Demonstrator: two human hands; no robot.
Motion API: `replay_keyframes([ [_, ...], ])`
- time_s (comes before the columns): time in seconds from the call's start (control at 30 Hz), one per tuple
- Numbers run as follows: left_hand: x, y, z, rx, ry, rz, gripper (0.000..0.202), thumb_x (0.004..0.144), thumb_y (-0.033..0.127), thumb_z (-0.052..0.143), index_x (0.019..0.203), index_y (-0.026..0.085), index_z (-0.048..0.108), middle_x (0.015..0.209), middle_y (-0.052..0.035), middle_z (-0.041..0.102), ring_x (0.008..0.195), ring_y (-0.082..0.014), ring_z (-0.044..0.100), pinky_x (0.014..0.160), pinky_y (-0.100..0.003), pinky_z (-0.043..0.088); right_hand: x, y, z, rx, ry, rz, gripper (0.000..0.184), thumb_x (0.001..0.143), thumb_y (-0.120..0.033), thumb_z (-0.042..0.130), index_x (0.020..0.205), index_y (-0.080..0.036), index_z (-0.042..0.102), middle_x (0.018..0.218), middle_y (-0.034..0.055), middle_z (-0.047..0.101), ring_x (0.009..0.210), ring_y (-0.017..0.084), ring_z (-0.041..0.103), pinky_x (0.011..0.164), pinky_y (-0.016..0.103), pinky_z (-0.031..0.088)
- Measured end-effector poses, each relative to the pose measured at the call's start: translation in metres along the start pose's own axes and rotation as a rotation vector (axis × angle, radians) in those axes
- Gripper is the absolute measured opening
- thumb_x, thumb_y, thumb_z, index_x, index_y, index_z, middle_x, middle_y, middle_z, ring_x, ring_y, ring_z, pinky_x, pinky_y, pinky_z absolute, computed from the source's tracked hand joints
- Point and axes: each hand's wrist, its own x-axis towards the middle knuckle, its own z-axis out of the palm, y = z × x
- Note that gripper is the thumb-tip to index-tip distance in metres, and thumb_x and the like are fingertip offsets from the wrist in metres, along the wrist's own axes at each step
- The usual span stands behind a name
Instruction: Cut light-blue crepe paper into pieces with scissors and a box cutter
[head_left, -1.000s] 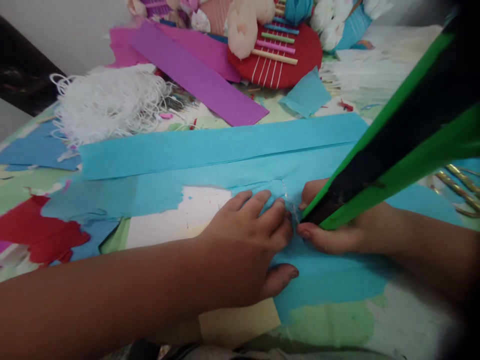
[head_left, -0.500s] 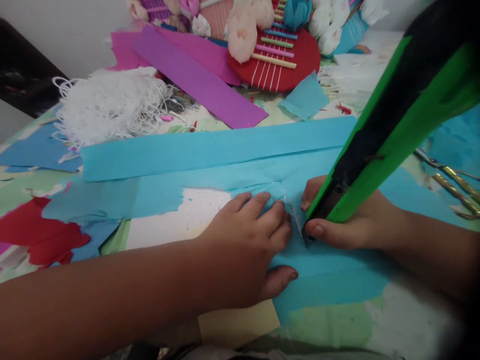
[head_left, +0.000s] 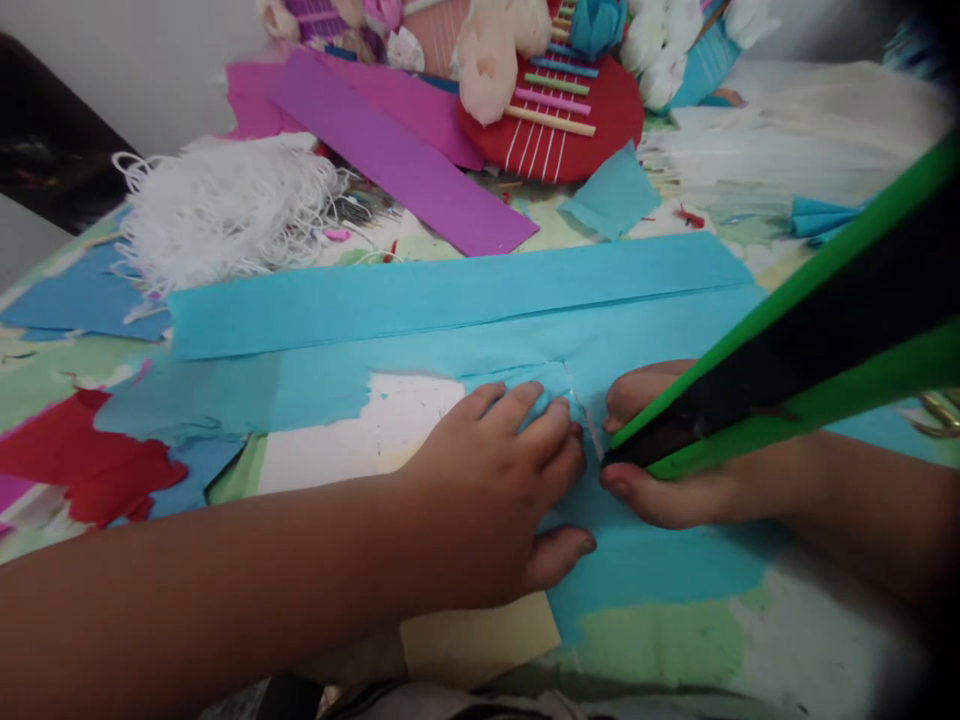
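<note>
My left hand [head_left: 517, 480] lies palm down with its fingers apart on light-blue sheet material [head_left: 652, 555]. Beside its fingertips a thin pale slit runs down the sheet. My right hand [head_left: 675, 450] pinches a long green-and-black utility knife [head_left: 795, 370] low down between thumb and fingers. The knife leans to the upper right, and its tip meets the sheet at the slit, largely hidden by my fingers. White paper [head_left: 311, 465] shows under a cut-out edge left of my left hand. A folded light-blue strip [head_left: 450, 300] lies behind both hands.
White cord [head_left: 225, 210] lies in a tangled heap at left, near red scraps [head_left: 90, 455]. Purple strips [head_left: 405, 150] and a red strung disc [head_left: 555, 120] sit at the back. Brass-coloured handles [head_left: 941, 412] show at right. A yellow paper piece [head_left: 480, 635] lies in front.
The knife has tipped lower toward the right, and my right hand has shifted slightly with it. More of the table shows at the back right. My left hand stays in place.
</note>
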Motion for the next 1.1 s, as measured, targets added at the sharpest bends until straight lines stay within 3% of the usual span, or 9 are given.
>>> replay_keyframes([
  [0.23, 0.0, 0.0, 0.001, -0.018, 0.015, -0.006, 0.053, 0.079, 0.05, 0.041, 0.113, 0.011, 0.053, 0.121, -0.0148, 0.049, 0.112, -0.0353, 0.04, 0.09, -0.051, 0.033, 0.002, 0.008, -0.004, 0.115, 0.034, 0.038, 0.029, 0.069, -0.035, 0.056, 0.054, -0.02, 0.036, 0.047, -0.0049, 0.038, 0.045, 0.008, 0.041, 0.042, 0.022, 0.033],
  [0.33, 0.0, 0.0, 0.001, -0.021, 0.005, -0.007, 0.053, 0.079, 0.05, 0.041, 0.113, 0.012, 0.053, 0.122, -0.0143, 0.049, 0.111, -0.0357, 0.04, 0.09, -0.05, 0.032, 0.003, 0.006, -0.005, 0.15, -0.003, 0.088, 0.028, 0.069, -0.034, 0.055, 0.055, -0.02, 0.034, 0.047, -0.0046, 0.038, 0.044, 0.009, 0.041, 0.041, 0.022, 0.034],
  [0.63, 0.001, 0.0, 0.0, -0.017, 0.009, -0.006, 0.054, 0.079, 0.049, 0.04, 0.115, 0.01, 0.053, 0.121, -0.0143, 0.049, 0.11, -0.036, 0.041, 0.09, -0.05, 0.033, 0.001, 0.005, 0.0, 0.122, 0.035, -0.027, 0.021, 0.066, -0.027, 0.059, 0.058, -0.018, 0.041, 0.051, -0.0059, 0.039, 0.046, 0.005, 0.04, 0.043, 0.018, 0.033],
  [1.1, 0.0, 0.0, 0.003, -0.001, 0.02, -0.003, 0.056, 0.078, 0.05, 0.039, 0.115, 0.01, 0.052, 0.12, -0.0147, 0.048, 0.113, -0.0355, 0.038, 0.092, -0.05, 0.032, -0.002, -0.004, 0.001, 0.126, -0.046, 0.078, 0.021, 0.067, -0.021, 0.056, 0.055, -0.018, 0.04, 0.047, -0.0064, 0.04, 0.041, 0.004, 0.036, 0.038, 0.017, 0.03],
])
